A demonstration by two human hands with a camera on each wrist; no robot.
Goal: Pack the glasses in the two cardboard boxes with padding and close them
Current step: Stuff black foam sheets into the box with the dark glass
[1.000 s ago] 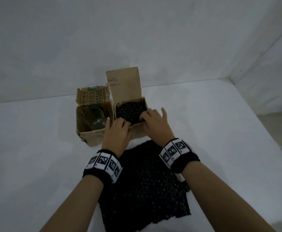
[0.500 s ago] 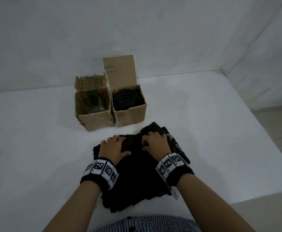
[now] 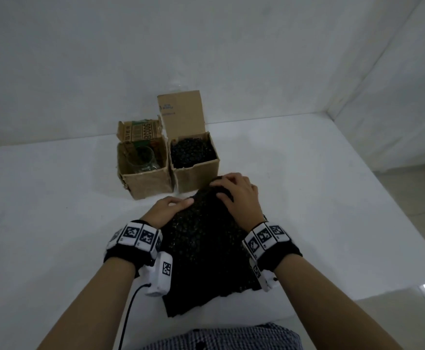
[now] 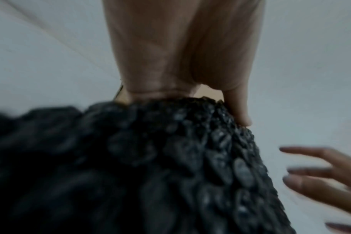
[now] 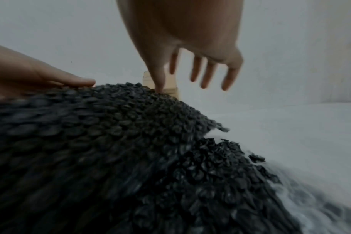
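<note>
The left hand (image 3: 167,209) pinched the far left edge of the black bubble wrap (image 3: 206,251), thumb on top. The right hand (image 3: 236,198) lay with loose, spread fingers on its raised far end. The wrap draped toward the near edge of the white surface (image 3: 55,223). Beyond it stood two open cardboard boxes: the left box (image 3: 147,183) held a glass (image 3: 143,160), the right box (image 3: 197,175) dark padding.

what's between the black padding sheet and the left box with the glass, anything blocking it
Nothing visible. The black bubble wrap under both hands lies just in front of the left box, whose lid stands up and whose top is open over the glass. Only bare white table lies between them.
</note>
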